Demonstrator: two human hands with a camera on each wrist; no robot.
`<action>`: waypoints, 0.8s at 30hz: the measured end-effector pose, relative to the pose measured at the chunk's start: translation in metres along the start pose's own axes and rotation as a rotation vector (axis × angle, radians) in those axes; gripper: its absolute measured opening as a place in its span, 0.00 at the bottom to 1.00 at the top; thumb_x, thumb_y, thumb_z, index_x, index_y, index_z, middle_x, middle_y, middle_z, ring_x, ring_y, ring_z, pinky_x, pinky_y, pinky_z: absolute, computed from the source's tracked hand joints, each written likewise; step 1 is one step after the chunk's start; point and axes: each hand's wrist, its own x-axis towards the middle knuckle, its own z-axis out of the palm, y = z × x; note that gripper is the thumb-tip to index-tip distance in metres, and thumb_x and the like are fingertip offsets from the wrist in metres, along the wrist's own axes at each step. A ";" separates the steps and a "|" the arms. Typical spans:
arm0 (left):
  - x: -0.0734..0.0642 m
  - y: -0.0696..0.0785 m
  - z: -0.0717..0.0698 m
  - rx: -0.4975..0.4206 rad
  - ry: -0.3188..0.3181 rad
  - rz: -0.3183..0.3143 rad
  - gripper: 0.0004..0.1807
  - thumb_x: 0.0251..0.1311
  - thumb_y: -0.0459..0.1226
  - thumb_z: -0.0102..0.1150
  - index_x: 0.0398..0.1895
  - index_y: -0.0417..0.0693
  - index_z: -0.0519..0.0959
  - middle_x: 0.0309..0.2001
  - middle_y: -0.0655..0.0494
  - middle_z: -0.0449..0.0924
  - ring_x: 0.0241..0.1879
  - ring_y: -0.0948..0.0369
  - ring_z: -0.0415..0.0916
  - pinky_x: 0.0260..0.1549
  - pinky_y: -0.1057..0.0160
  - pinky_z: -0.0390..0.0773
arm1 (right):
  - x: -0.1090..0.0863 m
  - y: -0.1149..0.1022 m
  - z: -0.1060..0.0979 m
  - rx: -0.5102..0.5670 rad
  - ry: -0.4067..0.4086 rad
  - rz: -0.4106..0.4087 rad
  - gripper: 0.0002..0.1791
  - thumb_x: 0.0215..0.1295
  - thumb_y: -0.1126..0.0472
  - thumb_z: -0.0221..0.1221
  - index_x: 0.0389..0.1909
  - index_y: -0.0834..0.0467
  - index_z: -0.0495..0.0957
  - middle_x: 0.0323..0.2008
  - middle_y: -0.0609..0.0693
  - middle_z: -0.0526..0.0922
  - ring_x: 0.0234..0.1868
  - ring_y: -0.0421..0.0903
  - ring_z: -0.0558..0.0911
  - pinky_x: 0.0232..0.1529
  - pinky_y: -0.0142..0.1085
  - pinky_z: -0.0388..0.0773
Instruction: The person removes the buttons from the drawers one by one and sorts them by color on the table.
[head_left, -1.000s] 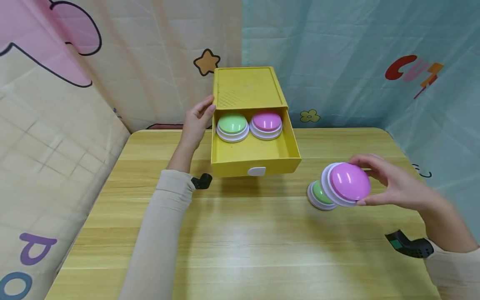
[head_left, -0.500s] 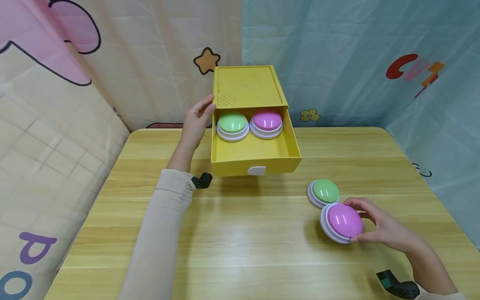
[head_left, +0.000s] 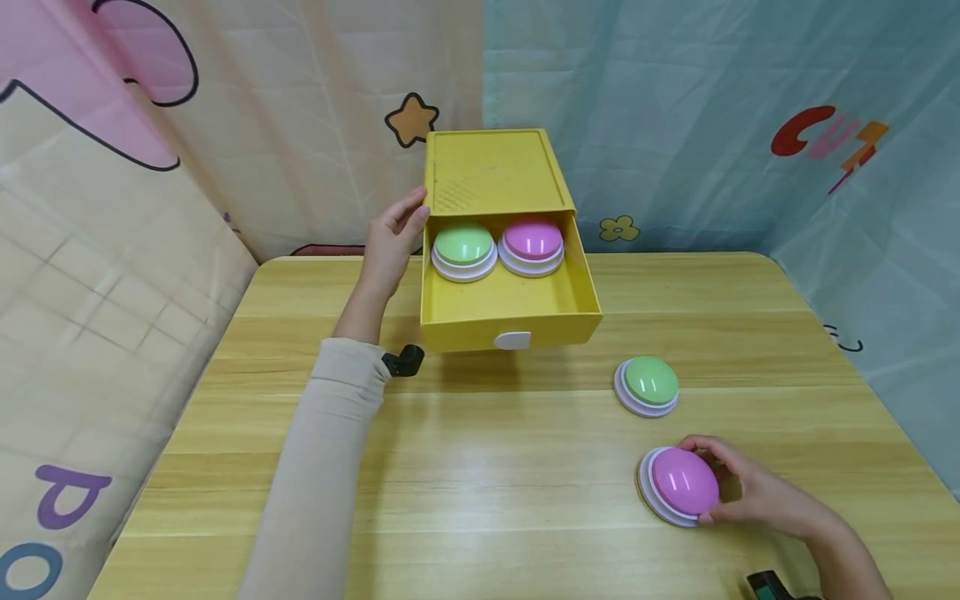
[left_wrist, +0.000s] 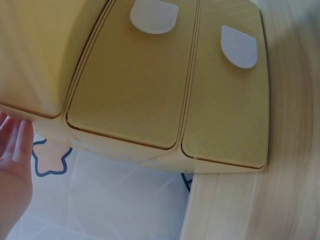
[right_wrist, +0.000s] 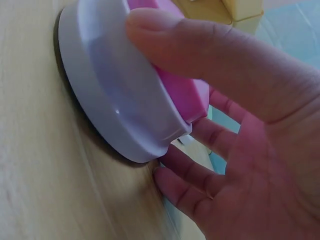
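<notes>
My left hand [head_left: 386, 250] rests its fairly straight fingers against the upper left side of a yellow drawer box [head_left: 498, 171]. Its top drawer [head_left: 502, 302] is pulled out and contains a green push button [head_left: 463, 244] and a pink push button [head_left: 533, 241], side by side at the back. At the right, my right hand [head_left: 761, 493] grips another pink push button [head_left: 684, 482] by its sides, with the white base flat at the tabletop. The right wrist view shows my thumb [right_wrist: 200, 45] across its near side. A second green push button [head_left: 651, 381] sits just behind it.
Two lower drawers, a middle one [left_wrist: 130, 85] and a bottom one [left_wrist: 225, 110], are closed and have white handles. The wooden table [head_left: 480, 483] extends around the box. Printed curtains [head_left: 637, 117] hang close behind the table.
My right hand has brought the pink push button toward the table's near side and down to the tabletop, uncovering the green one behind it. The left hand stays at the box.
</notes>
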 end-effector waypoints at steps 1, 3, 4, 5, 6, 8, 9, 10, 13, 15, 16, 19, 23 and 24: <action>0.000 0.000 0.000 -0.002 -0.001 -0.001 0.23 0.61 0.34 0.52 0.58 0.33 0.67 0.61 0.47 0.65 0.59 0.61 0.62 0.54 0.70 0.65 | 0.000 0.000 0.000 0.009 -0.008 -0.011 0.39 0.43 0.64 0.70 0.57 0.59 0.62 0.51 0.49 0.70 0.48 0.37 0.69 0.47 0.20 0.63; 0.000 0.000 0.000 0.002 -0.001 -0.003 0.23 0.61 0.34 0.52 0.58 0.34 0.67 0.61 0.48 0.65 0.59 0.61 0.62 0.54 0.70 0.65 | 0.000 0.000 0.000 0.028 -0.027 -0.028 0.39 0.44 0.65 0.69 0.58 0.61 0.61 0.51 0.50 0.69 0.50 0.36 0.68 0.48 0.20 0.62; 0.000 0.000 0.000 0.003 -0.001 -0.002 0.23 0.61 0.34 0.52 0.58 0.34 0.67 0.61 0.48 0.65 0.59 0.61 0.62 0.54 0.70 0.65 | 0.000 -0.001 -0.001 0.034 -0.039 -0.033 0.39 0.44 0.65 0.68 0.59 0.61 0.60 0.52 0.50 0.68 0.51 0.36 0.68 0.48 0.20 0.62; 0.000 0.000 0.000 0.004 0.000 -0.001 0.23 0.61 0.34 0.52 0.58 0.34 0.67 0.61 0.48 0.65 0.59 0.62 0.62 0.54 0.70 0.65 | 0.000 -0.002 -0.002 0.031 -0.055 -0.038 0.40 0.45 0.66 0.68 0.60 0.62 0.59 0.53 0.50 0.67 0.51 0.35 0.67 0.48 0.20 0.63; 0.000 0.000 0.000 0.005 0.001 0.000 0.23 0.61 0.34 0.52 0.58 0.34 0.67 0.61 0.48 0.65 0.59 0.62 0.62 0.54 0.70 0.65 | 0.001 -0.003 -0.004 0.024 -0.067 -0.046 0.40 0.46 0.66 0.67 0.60 0.63 0.58 0.53 0.50 0.67 0.51 0.35 0.67 0.48 0.21 0.64; 0.000 0.000 0.000 0.011 0.003 0.002 0.23 0.61 0.34 0.52 0.58 0.34 0.67 0.61 0.48 0.65 0.59 0.62 0.63 0.54 0.70 0.65 | 0.003 -0.008 -0.008 -0.015 -0.068 -0.052 0.41 0.47 0.66 0.66 0.62 0.63 0.56 0.55 0.51 0.65 0.52 0.35 0.66 0.47 0.24 0.66; 0.000 0.000 0.000 0.012 0.003 0.002 0.23 0.61 0.34 0.52 0.58 0.34 0.67 0.61 0.48 0.65 0.59 0.62 0.63 0.54 0.70 0.65 | 0.005 -0.011 -0.011 -0.041 -0.061 -0.052 0.41 0.48 0.66 0.66 0.63 0.62 0.55 0.56 0.50 0.64 0.53 0.34 0.65 0.47 0.26 0.67; 0.000 0.000 0.000 0.012 0.003 0.004 0.23 0.61 0.34 0.52 0.58 0.34 0.67 0.60 0.48 0.65 0.59 0.62 0.63 0.54 0.70 0.65 | 0.008 -0.014 -0.014 -0.067 -0.046 -0.057 0.41 0.48 0.66 0.65 0.63 0.62 0.55 0.57 0.50 0.63 0.53 0.35 0.64 0.46 0.27 0.67; 0.000 0.000 0.000 0.007 0.003 0.004 0.23 0.61 0.34 0.52 0.58 0.33 0.67 0.61 0.47 0.65 0.59 0.62 0.63 0.54 0.70 0.65 | 0.023 -0.028 -0.023 -0.121 0.033 -0.077 0.42 0.49 0.67 0.64 0.64 0.60 0.55 0.59 0.50 0.61 0.56 0.35 0.61 0.48 0.27 0.66; 0.000 0.000 0.000 0.000 0.002 0.003 0.23 0.61 0.34 0.52 0.58 0.33 0.67 0.61 0.47 0.65 0.59 0.61 0.63 0.54 0.70 0.65 | 0.036 -0.039 -0.029 -0.117 0.083 -0.117 0.42 0.49 0.70 0.63 0.65 0.61 0.54 0.60 0.49 0.61 0.56 0.34 0.61 0.50 0.24 0.64; 0.000 0.000 0.000 -0.004 0.001 0.003 0.23 0.61 0.34 0.52 0.58 0.33 0.67 0.61 0.47 0.65 0.59 0.61 0.63 0.54 0.70 0.65 | 0.043 -0.044 -0.032 -0.099 0.103 -0.152 0.42 0.48 0.73 0.63 0.64 0.62 0.53 0.60 0.49 0.61 0.56 0.35 0.62 0.51 0.23 0.63; 0.000 0.000 0.000 -0.009 0.001 -0.005 0.23 0.61 0.34 0.52 0.58 0.33 0.67 0.61 0.48 0.65 0.58 0.62 0.63 0.54 0.70 0.65 | 0.066 -0.063 -0.040 -0.023 0.136 -0.260 0.42 0.47 0.80 0.60 0.64 0.67 0.52 0.59 0.47 0.62 0.57 0.37 0.63 0.53 0.22 0.61; 0.000 0.000 0.001 -0.010 0.003 -0.010 0.23 0.60 0.34 0.52 0.58 0.34 0.67 0.61 0.48 0.65 0.58 0.62 0.63 0.53 0.70 0.65 | 0.097 -0.089 -0.048 0.101 0.151 -0.398 0.41 0.45 0.84 0.57 0.63 0.71 0.52 0.59 0.52 0.63 0.58 0.43 0.63 0.55 0.26 0.63; 0.000 -0.001 0.001 -0.012 0.003 -0.010 0.23 0.60 0.34 0.52 0.58 0.33 0.67 0.61 0.48 0.65 0.58 0.62 0.63 0.53 0.70 0.65 | 0.104 -0.095 -0.050 0.124 0.157 -0.419 0.41 0.45 0.85 0.57 0.63 0.71 0.52 0.59 0.53 0.63 0.58 0.44 0.64 0.55 0.26 0.63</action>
